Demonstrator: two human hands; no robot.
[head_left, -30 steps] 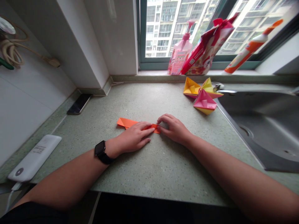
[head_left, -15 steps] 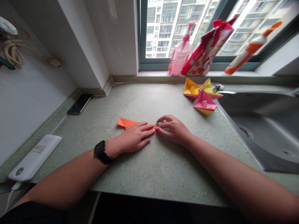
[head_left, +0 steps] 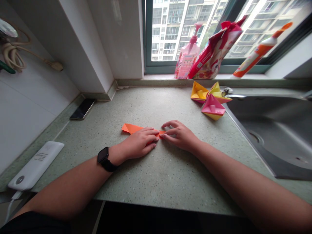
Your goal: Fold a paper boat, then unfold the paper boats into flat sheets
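Note:
A folded strip of orange paper (head_left: 131, 128) lies on the counter, its left end pointed and its middle hidden beneath my left hand (head_left: 140, 142). That hand rests flat over the strip with the fingers stretched to the right, and a black watch (head_left: 106, 159) is on its wrist. At the strip's right end, my right hand (head_left: 180, 135) pinches the paper between thumb and fingertips, the index finger arched above. Just how the paper is folded under the fingers cannot be seen.
Yellow and pink folded-paper shapes (head_left: 213, 109) stand by the steel sink (head_left: 273, 130). On the left are a phone (head_left: 83, 109) and a white power bank (head_left: 36, 165) with a cable. A pink pump bottle (head_left: 186, 60), a red bag (head_left: 216, 53) and an orange-white bottle (head_left: 258, 53) line the sill.
Both hands have shifted very slightly left along the orange paper, and the left fingertips have drawn back a little, showing more of its right end. The paper stays in place.

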